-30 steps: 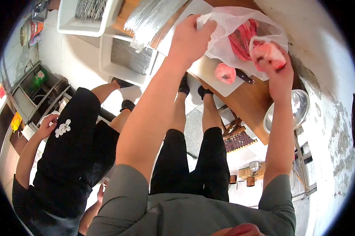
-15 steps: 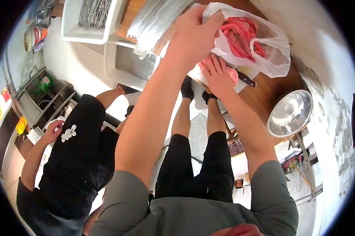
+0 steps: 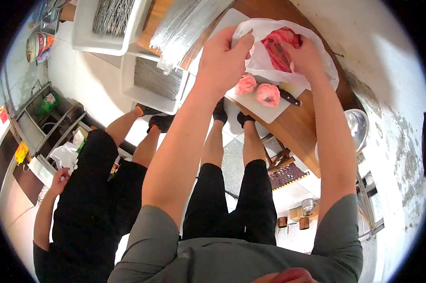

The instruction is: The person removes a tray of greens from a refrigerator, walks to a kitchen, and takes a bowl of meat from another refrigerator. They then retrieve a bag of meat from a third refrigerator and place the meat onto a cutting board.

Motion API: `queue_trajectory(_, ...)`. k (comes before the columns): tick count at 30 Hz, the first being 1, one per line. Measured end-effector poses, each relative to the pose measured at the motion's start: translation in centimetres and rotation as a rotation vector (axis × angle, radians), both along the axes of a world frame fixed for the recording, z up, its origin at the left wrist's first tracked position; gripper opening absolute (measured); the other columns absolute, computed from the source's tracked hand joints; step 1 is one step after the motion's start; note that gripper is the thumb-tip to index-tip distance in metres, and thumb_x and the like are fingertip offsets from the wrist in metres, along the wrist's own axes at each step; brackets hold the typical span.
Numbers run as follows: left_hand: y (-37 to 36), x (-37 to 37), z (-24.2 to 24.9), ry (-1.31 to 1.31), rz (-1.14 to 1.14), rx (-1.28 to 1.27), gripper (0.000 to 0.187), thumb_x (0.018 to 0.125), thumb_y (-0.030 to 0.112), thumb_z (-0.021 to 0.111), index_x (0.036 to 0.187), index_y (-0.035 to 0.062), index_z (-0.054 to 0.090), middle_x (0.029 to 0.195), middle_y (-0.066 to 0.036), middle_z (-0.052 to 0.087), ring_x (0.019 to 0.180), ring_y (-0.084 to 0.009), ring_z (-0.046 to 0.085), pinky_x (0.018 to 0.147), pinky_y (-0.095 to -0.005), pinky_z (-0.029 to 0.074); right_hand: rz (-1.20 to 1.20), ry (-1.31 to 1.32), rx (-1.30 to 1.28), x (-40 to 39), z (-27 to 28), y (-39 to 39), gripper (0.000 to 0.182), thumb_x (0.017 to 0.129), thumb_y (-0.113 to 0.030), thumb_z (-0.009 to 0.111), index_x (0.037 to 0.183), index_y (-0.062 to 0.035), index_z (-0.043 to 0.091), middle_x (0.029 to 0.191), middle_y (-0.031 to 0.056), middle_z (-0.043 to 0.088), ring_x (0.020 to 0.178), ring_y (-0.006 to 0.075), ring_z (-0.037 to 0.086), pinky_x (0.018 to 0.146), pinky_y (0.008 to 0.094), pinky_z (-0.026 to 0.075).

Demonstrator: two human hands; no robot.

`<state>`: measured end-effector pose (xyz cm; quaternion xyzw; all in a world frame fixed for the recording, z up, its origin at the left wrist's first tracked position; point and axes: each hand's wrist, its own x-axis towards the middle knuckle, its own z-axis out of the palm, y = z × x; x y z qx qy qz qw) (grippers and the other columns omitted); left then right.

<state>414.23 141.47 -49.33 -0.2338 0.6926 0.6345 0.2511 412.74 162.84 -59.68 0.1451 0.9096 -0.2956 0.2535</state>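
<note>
My left hand (image 3: pixel 224 59) pinches the rim of a white plastic bag (image 3: pixel 257 30). Inside the bag lie red strips of raw meat (image 3: pixel 276 49). Reaching in from the right, my right hand (image 3: pixel 307 56) has its fingers curled on the meat; its fingertips are partly hidden. Just below the bag, two pink lumps of meat (image 3: pixel 268 94) rest on a white cutting board (image 3: pixel 265 112). A knife (image 3: pixel 291 97) with a black handle lies beside them, its blade partly covered.
A bundle of thin metal skewers (image 3: pixel 187 28) lies left of my left hand. White trays (image 3: pixel 128 94) hold more skewers. A metal bowl (image 3: pixel 358 127) stands right of the wooden table (image 3: pixel 298 125), near the wall. Another person (image 3: pixel 88 198) in black is at my left.
My right hand has left the pink meat on the board and moved up into the bag. Two pink lumps now show uncovered. My left hand still holds the bag, slightly lower.
</note>
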Motion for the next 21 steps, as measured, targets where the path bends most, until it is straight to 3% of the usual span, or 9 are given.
queue_trajectory(4, 0.0, 1.4, -2.7, 0.016, 0.086, 0.015, 0.031, 0.083, 0.027, 0.06, 0.096, -0.0009, 0.061, 0.073, -0.004, 0.059, 0.062, -0.0102, 0.053, 0.058, -0.0258, 0.044, 0.104, 0.079, -0.106, -1.0, -1.3, 0.2, 0.056, 0.078, -0.037, 0.066, 0.116, 0.0015, 0.053, 0.101, 0.0217, 0.064, 0.089, 0.0351, 0.063, 0.082, 0.0411, 0.049)
queue_trajectory(8, 2.2, 2.1, -5.1, -0.049, 0.115, -0.049, 0.053, 0.076, 0.029, 0.065, 0.115, -0.0034, 0.051, 0.098, -0.011, 0.06, 0.087, -0.0179, 0.058, 0.075, -0.0298, 0.047, 0.127, 0.16, -0.146, 2.0, 1.6, -1.9, 0.046, 0.079, -0.026, 0.064, 0.114, 0.0011, 0.052, 0.098, 0.0221, 0.064, 0.088, 0.0364, 0.062, 0.08, 0.0432, 0.048)
queue_trajectory(9, 2.5, 1.7, -5.5, -0.158, 0.069, 0.09, 0.071, 0.074, 0.028, 0.068, 0.129, -0.0047, 0.036, 0.113, -0.015, 0.054, 0.101, -0.0216, 0.055, 0.082, -0.0322, 0.047, 0.12, 0.145, -0.166, 2.9, 2.3, -2.5, 0.042, 0.08, -0.022, 0.063, 0.113, 0.001, 0.052, 0.098, 0.0222, 0.064, 0.087, 0.0367, 0.062, 0.079, 0.0439, 0.048)
queue_trajectory(12, 5.2, 1.5, -6.4, -0.194, 0.254, -0.023, 0.089, 0.07, 0.032, 0.074, 0.138, -0.0029, 0.028, 0.125, -0.015, 0.047, 0.105, -0.0236, 0.053, 0.084, -0.0333, 0.047, 0.374, 0.218, -0.158, 5.5, 1.3, -3.3, 0.037, 0.081, -0.011, 0.061, 0.115, 0.0, 0.052, 0.1, 0.0166, 0.063, 0.091, 0.0359, 0.06, 0.077, 0.0403, 0.049)
queue_trajectory(13, 5.0, 1.2, -6.9, -0.202, 0.193, 0.016, 0.106, 0.067, 0.032, 0.076, 0.144, -0.0026, 0.011, 0.136, -0.021, 0.036, 0.115, -0.0279, 0.049, 0.091, -0.0349, 0.045, 0.423, 0.292, -0.169, 6.0, 1.3, -3.2, 0.036, 0.08, -0.009, 0.061, 0.115, -0.0003, 0.052, 0.101, 0.0169, 0.062, 0.093, 0.036, 0.059, 0.079, 0.0403, 0.049)
queue_trajectory(15, 5.0, 0.9, -6.6, -0.214, 0.109, -0.179, 0.102, 0.067, 0.031, 0.076, 0.142, -0.0036, 0.016, 0.133, -0.021, 0.04, 0.114, -0.028, 0.05, 0.089, -0.0351, 0.047, 0.521, 0.442, -0.193, 6.8, 1.9, -3.2, 0.036, 0.08, -0.005, 0.059, 0.115, -0.0009, 0.053, 0.104, 0.0174, 0.06, 0.096, 0.0362, 0.057, 0.081, 0.0402, 0.048)
queue_trajectory(16, 5.0, 0.5, -6.5, -0.212, 0.064, -0.273, 0.1, 0.067, 0.03, 0.076, 0.141, -0.0041, 0.018, 0.132, -0.022, 0.042, 0.113, -0.028, 0.051, 0.088, -0.0352, 0.047, 0.52, 0.397, -0.235, 6.9, 1.8, -3.1, 0.036, 0.08, -0.005, 0.059, 0.115, -0.0015, 0.053, 0.105, 0.0174, 0.06, 0.098, 0.0359, 0.057, 0.082, 0.0402, 0.048)
queue_trajectory(19, 4.0, 0.6, -9.7, -0.155, -0.06, -0.316, 0.091, 0.069, 0.025, 0.074, 0.139, -0.0051, 0.023, 0.127, -0.022, 0.047, 0.11, -0.0286, 0.054, 0.085, -0.036, 0.049, 0.466, 0.273, -0.359, 6.8, 1.5, -2.3, 0.037, 0.08, -0.008, 0.059, 0.116, -0.0033, 0.053, 0.11, 0.0182, 0.058, 0.099, 0.0358, 0.056, 0.084, 0.0416, 0.046)
queue_trajectory(21, 4.0, 0.7, -10.1, -0.131, -0.029, -0.312, 0.076, 0.069, 0.021, 0.071, 0.128, -0.0061, 0.031, 0.117, -0.022, 0.053, 0.108, -0.0309, 0.055, 0.086, -0.0358, 0.048, 0.362, 0.223, -0.432, 5.0, 1.0, -1.8, 0.037, 0.081, -0.012, 0.058, 0.117, -0.0048, 0.053, 0.113, 0.0199, 0.056, 0.095, 0.0369, 0.058, 0.083, 0.0445, 0.047)
